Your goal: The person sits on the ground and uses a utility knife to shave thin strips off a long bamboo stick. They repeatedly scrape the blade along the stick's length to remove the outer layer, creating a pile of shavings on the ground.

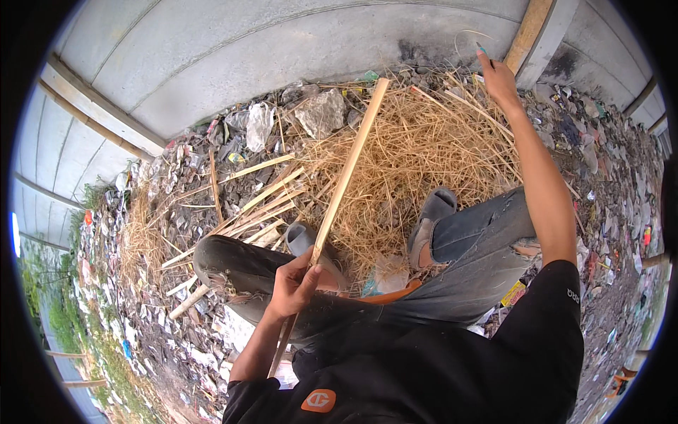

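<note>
My left hand [293,283] grips a long pale bamboo strip [349,166] near its lower end, above my left knee. The strip slants up and to the right, and its far end reaches the foot of the concrete wall. My right hand [498,79] is stretched far out to the upper right, fingers closed on a small knife with a teal handle [484,52]. A thin curled sliver [472,35] trails up from that hand. I sit with bent legs in grey jeans [480,247] and grey slippers [434,212].
A heap of dry straw-like shavings [417,155] lies ahead of my feet. Split bamboo slats [258,212] lie at the left. Plastic litter [258,124] and stones cover the ground. A curved concrete wall [268,49] stands behind, with a wooden post [528,32] leaning on it.
</note>
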